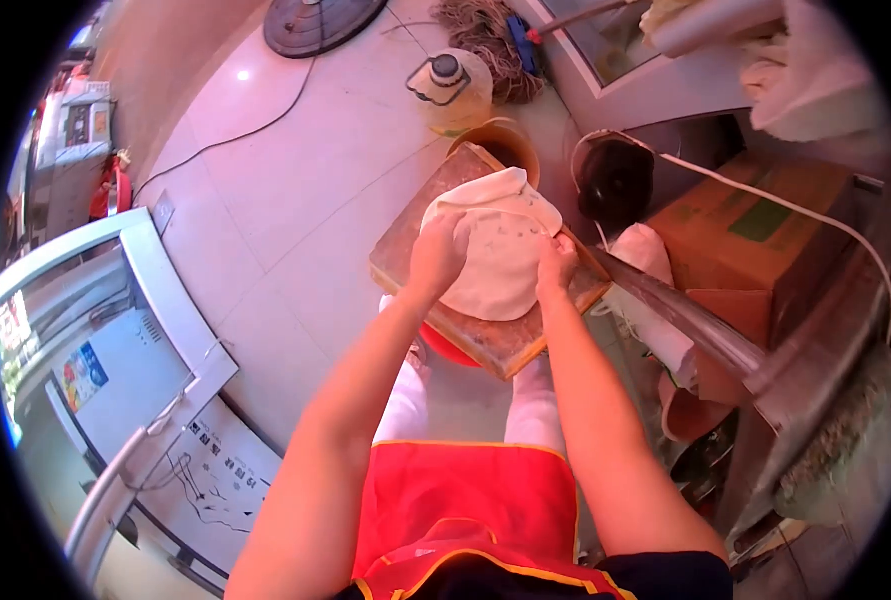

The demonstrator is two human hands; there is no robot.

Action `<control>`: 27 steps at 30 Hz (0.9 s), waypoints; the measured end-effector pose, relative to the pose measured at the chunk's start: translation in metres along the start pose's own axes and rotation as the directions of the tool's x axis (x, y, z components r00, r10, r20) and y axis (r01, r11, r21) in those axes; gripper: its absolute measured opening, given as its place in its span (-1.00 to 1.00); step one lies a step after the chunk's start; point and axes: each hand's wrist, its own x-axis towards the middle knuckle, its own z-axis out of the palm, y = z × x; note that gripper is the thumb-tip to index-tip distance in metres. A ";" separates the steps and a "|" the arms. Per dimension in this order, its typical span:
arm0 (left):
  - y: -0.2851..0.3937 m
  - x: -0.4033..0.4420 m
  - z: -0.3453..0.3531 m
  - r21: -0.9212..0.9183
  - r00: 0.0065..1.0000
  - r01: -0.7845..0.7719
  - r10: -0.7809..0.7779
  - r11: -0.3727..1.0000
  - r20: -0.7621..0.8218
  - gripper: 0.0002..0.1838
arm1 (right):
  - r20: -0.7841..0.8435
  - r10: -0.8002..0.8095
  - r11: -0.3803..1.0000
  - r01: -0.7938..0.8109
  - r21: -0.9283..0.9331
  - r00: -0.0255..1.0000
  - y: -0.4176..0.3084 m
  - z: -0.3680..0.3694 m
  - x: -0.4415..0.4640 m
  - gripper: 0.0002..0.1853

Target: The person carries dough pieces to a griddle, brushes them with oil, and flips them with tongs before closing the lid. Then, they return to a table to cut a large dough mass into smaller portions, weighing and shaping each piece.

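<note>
A round, flat sheet of pale dough (495,275) lies on a square wooden board (400,245) in front of my knees. Its far edge is folded over toward me, and small dark specks show on its surface. My left hand (439,252) is at the left edge of the dough with its fingers closed on the folded part. At the right edge, my right hand (557,264) pinches the dough between thumb and fingers. Part of something red (450,346) shows beneath the board. A red apron (470,500) covers my lap.
Beyond the board stand a brownish bucket (525,150) and a large jug with a handle (465,95). A mop head (480,45) lies behind them. To the right are a cardboard box (755,235) and a metal rail (680,315). A framed glass door (180,300) stands at left.
</note>
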 end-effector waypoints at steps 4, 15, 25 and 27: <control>0.004 0.024 0.027 -0.148 0.993 0.038 -0.020 0.988 0.116 -0.75 | -0.045 -0.264 0.824 0.201 -0.530 0.964 -0.018 0.007 -0.003 -0.73; 0.015 0.030 0.002 -0.744 0.955 0.275 -0.262 0.609 0.138 -0.70 | 0.518 -0.515 0.632 0.710 -0.309 0.683 -0.207 0.025 -0.064 -0.90; 0.046 -0.011 -0.095 -0.927 0.919 0.283 -0.345 0.244 0.190 -0.54 | 0.681 -0.678 0.333 0.942 -0.052 0.277 -0.169 0.018 -0.208 -0.80; 0.011 -0.025 -0.086 -0.907 0.994 0.090 -0.087 0.410 0.059 -0.56 | 0.636 -0.705 0.414 0.910 0.007 0.315 -0.155 0.015 -0.216 -0.79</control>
